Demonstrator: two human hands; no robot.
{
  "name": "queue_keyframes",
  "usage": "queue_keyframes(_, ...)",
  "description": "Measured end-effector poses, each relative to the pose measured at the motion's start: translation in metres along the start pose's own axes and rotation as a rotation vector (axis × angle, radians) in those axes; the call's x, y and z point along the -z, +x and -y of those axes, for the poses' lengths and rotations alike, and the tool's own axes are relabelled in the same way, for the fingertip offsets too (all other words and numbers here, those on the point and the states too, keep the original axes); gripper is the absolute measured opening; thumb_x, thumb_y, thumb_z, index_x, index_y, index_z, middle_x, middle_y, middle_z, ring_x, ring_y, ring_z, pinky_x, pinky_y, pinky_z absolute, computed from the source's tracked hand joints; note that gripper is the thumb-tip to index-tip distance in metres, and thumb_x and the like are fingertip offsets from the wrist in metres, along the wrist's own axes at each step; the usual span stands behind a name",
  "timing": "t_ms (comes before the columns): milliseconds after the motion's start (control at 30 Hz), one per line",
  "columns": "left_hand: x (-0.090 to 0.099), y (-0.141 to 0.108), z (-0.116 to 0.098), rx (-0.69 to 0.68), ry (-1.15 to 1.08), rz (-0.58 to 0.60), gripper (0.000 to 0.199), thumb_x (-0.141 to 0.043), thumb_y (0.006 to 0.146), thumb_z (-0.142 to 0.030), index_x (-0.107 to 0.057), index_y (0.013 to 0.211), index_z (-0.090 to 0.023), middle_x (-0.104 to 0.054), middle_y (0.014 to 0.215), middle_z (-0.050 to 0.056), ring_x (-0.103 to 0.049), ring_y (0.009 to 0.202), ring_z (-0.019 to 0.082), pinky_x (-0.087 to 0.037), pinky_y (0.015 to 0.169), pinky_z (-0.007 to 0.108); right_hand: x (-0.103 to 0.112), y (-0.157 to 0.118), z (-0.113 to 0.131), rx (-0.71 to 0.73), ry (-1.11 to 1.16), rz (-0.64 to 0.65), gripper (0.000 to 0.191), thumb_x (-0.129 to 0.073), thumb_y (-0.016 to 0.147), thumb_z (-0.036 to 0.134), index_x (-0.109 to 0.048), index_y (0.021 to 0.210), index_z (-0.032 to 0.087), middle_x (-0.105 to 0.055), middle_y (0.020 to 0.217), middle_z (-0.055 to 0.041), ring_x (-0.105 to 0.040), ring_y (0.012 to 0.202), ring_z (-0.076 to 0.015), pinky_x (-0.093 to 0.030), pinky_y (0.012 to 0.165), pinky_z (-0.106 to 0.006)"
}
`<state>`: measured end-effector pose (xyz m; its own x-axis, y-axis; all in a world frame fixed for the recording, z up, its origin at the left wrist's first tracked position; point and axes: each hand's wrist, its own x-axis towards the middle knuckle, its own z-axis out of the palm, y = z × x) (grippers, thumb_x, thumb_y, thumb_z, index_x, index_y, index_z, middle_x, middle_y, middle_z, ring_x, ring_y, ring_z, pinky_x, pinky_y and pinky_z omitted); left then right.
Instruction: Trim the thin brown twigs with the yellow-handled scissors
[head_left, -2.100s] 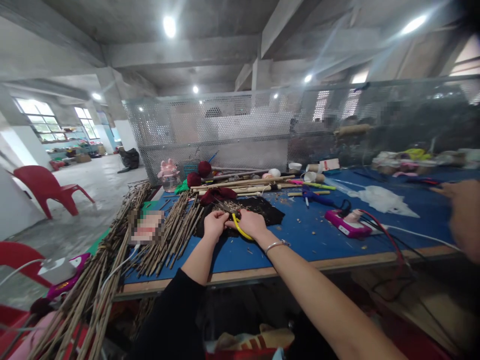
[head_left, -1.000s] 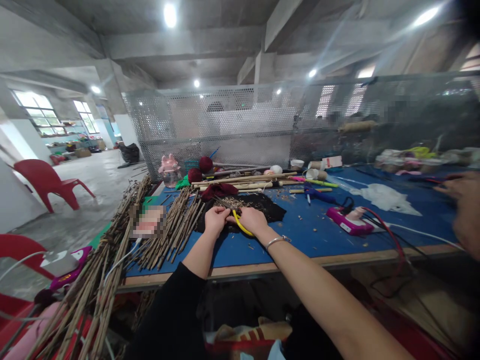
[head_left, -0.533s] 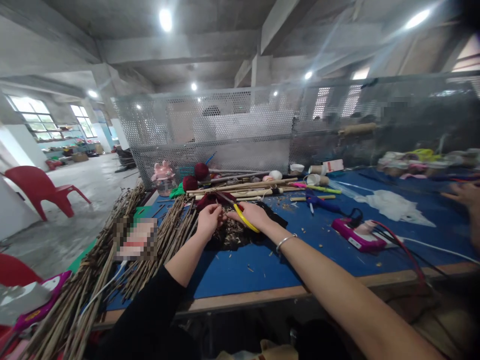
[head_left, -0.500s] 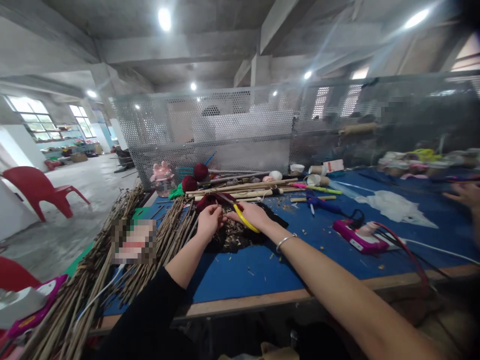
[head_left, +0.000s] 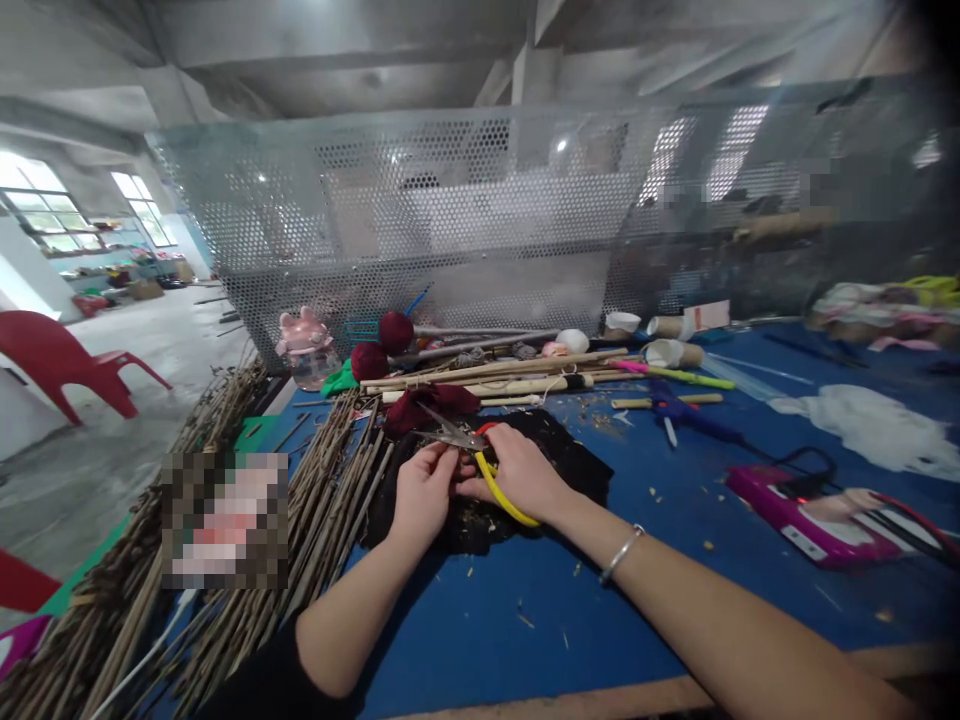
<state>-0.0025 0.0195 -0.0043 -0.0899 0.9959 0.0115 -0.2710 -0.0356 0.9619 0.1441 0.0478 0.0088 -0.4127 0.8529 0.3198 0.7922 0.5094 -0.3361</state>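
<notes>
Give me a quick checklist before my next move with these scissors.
1. Scissors held in the right hand: ok.
2. Left hand fingertips well away from the blades: not ok, they are close by.
3. Something pinched in the left hand: cannot tell, the fingers hide it.
4. Black cloth beneath the hands: ok.
5. Table free of scraps: not ok, some lie beyond the cloth.
6. Blue corded tool apart from both hands: ok.

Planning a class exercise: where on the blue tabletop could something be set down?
Between black cloth and wooden front edge, and between cloth and purple power strip: mostly bare, with scattered scraps. Crowded: sticks left, poles behind, scissors in right hand over cloth.
</notes>
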Motion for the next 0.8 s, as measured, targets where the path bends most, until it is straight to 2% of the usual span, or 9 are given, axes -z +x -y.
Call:
queue_keyframes(200, -0.002, -0.009, -0.004, -0.017, 0.077, -0.065, 0.025, -0.065, 0.067, -0.033, -0.065, 0.081, -0.013, -0.068, 0.077, 0.007, -0.065, 0.067, 0.019, -0.053, 0.054, 0.025, 0.010, -0.003, 0.005, 0.041, -0.045, -0.032, 0.061, -0.067, 0.060, 0.058, -0.048, 0.100, 0.017, -0.054, 0.101, -0.0108, -0.051, 0.093, -0.0259, -0.037, 0.077, -0.035)
queue_keyframes(367, -0.005, -0.013, -0.010, -0.031, 0.126, -0.097, 0.022, -0.065, 0.066, -0.032, -0.066, 0.078, -0.014, -0.069, 0.074, 0.006, -0.064, 0.063, 0.017, -0.052, 0.054, 0.024, 0.013, -0.003, 0.007, 0.004, -0.068, 0.054, 0.056, -0.063, 0.061, 0.064, -0.048, 0.089, 0.017, -0.059, 0.083, -0.0077, -0.058, 0.076, -0.0236, -0.036, 0.063, -0.029)
queue_keyframes(467, -0.005, -0.013, -0.011, -0.030, 0.139, -0.118, 0.021, -0.065, 0.067, -0.033, -0.067, 0.077, -0.014, -0.068, 0.071, 0.005, -0.064, 0.061, 0.017, -0.051, 0.052, 0.023, 0.011, -0.004, 0.006, -0.050, -0.016, 0.095, 0.057, -0.061, 0.061, 0.066, -0.046, 0.090, 0.019, -0.060, 0.077, -0.0047, -0.060, 0.071, -0.0220, -0.033, 0.057, -0.026)
queue_keyframes(700, -0.003, -0.013, -0.008, -0.099, 0.151, -0.092, 0.024, -0.062, 0.070, -0.036, -0.066, 0.077, -0.013, -0.068, 0.070, 0.006, -0.063, 0.061, 0.016, -0.050, 0.054, 0.022, 0.009, -0.005, 0.001, -0.054, 0.003, 0.100, 0.058, -0.060, 0.059, 0.070, -0.046, 0.087, 0.021, -0.061, 0.074, -0.0030, -0.061, 0.069, -0.0215, -0.030, 0.054, -0.025)
queue_keyframes(800, -0.003, -0.013, -0.007, -0.087, 0.149, -0.094, 0.027, -0.063, 0.069, -0.039, -0.066, 0.075, -0.013, -0.068, 0.071, 0.007, -0.063, 0.061, 0.016, -0.050, 0.054, 0.023, 0.010, -0.006, 0.001, -0.046, 0.008, 0.104, 0.058, -0.061, 0.059, 0.070, -0.046, 0.086, 0.021, -0.061, 0.075, -0.0036, -0.061, 0.069, -0.0214, -0.031, 0.055, -0.025)
